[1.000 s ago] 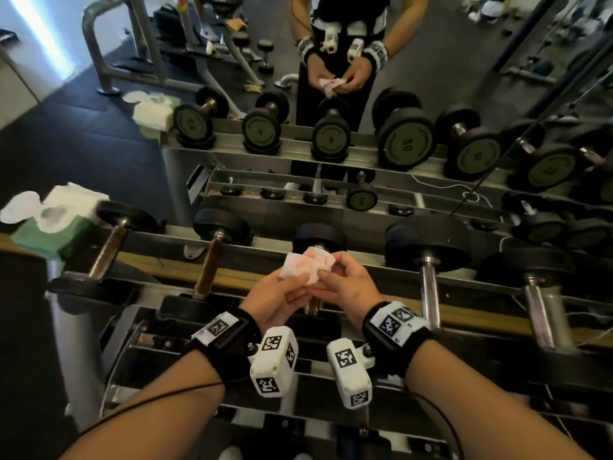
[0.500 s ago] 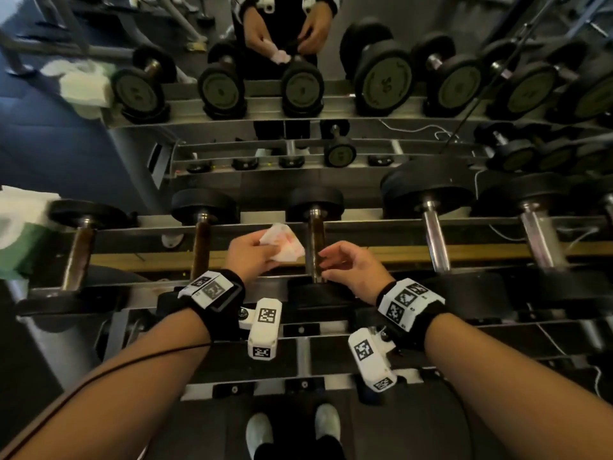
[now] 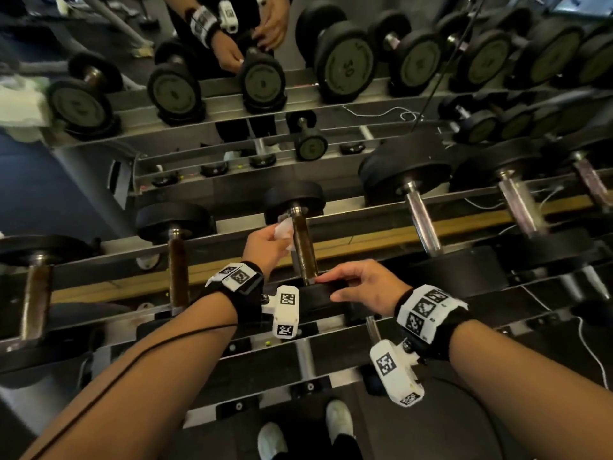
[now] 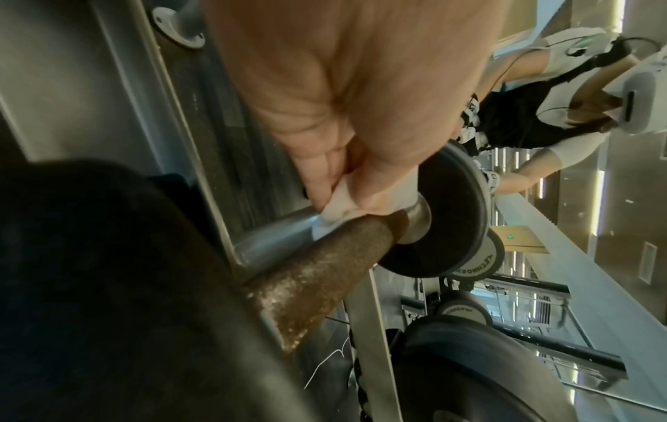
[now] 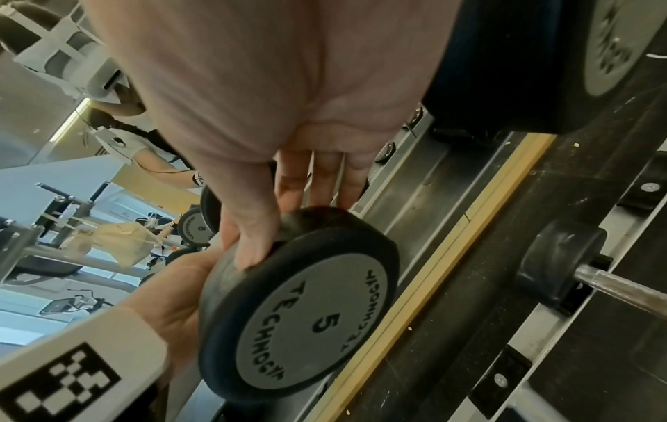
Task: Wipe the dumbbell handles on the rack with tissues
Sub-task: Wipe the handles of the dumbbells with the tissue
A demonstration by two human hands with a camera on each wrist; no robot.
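A small black dumbbell lies across the top rails of the rack (image 3: 381,239), its brown knurled handle (image 3: 303,247) pointing away from me. My left hand (image 3: 268,245) pinches a crumpled white tissue (image 3: 283,231) and holds it against the left side of the handle near the far head (image 3: 293,197). The left wrist view shows the tissue (image 4: 335,211) squeezed between thumb and fingers, touching the handle (image 4: 325,257) just before its steel collar. My right hand (image 3: 358,287) grips the near head, marked 5 (image 5: 310,317), with fingers (image 5: 252,228) over the rim and the thumb on the other side.
Two more brown-handled dumbbells (image 3: 177,267) (image 3: 36,293) lie to the left, and heavier chrome-handled ones (image 3: 423,220) (image 3: 520,207) to the right. A mirror behind repeats the rack and my hands. A tissue pack (image 3: 20,104) shows at the far left. My shoes (image 3: 338,423) stand below the lower tier.
My hands came apart. The left one carried the tissue forward onto the handle's far end, and the right one dropped back onto the near head. My view tilted down.
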